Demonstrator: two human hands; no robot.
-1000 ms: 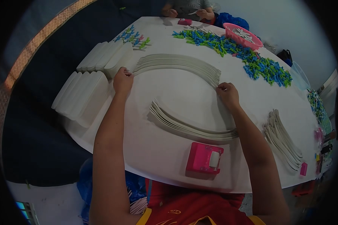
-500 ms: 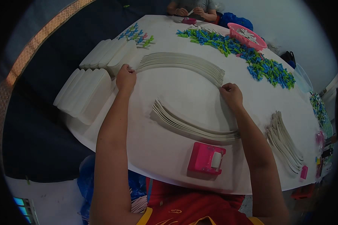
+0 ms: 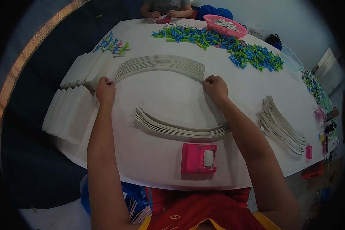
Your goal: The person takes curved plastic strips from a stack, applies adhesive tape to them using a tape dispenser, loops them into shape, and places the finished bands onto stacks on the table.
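My left hand (image 3: 105, 91) is closed in a pinch at the left end of a fanned row of long whitish strips (image 3: 163, 63). At the row's right end my right hand (image 3: 216, 87) pinches the end of the nearest strip. The strips lie side by side on the white table and look bowed in this wide view. Nearer to me, between my arms, lies a second group of whitish strips (image 3: 180, 129), its right end close to my right forearm. A pink tape dispenser (image 3: 191, 159) with a white roll sits near the front edge.
White rounded packs (image 3: 71, 111) stand at the left. Blue and green clips (image 3: 218, 42) spread across the back, by a pink basket (image 3: 228, 28) of white pieces. More strips (image 3: 281, 124) lie at the right. Across the table sits another person (image 3: 166, 9), hands on small things.
The view has shifted, so the table's contents appear further left. Both my hands stay at the two ends of the strip row, still pinching.
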